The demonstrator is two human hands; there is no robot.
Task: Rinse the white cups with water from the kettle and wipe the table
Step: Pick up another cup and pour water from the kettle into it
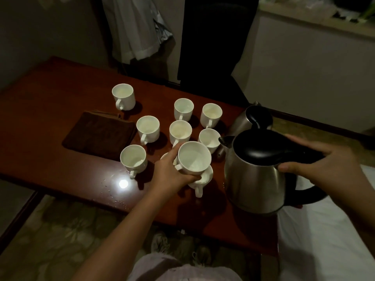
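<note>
left hand [170, 171] has its fingers wrapped round a white cup [193, 157], lifted and tipped toward the steel kettle [255, 179], presumably so the spout [224, 141] can reach it. right hand [322, 169] is clamped on the kettle's black handle, thumb along the side to steady it. the other white cups sit grouped mid table [50, 98], another right under the lifted one. folded brown cloth [99, 134] waits to the left for wiping later. a second kettle [249, 118] stands behind.

No legible text, labels, brands, numbers or signs anywhere, whether on cups, kettles or cloth near the hands.
</note>
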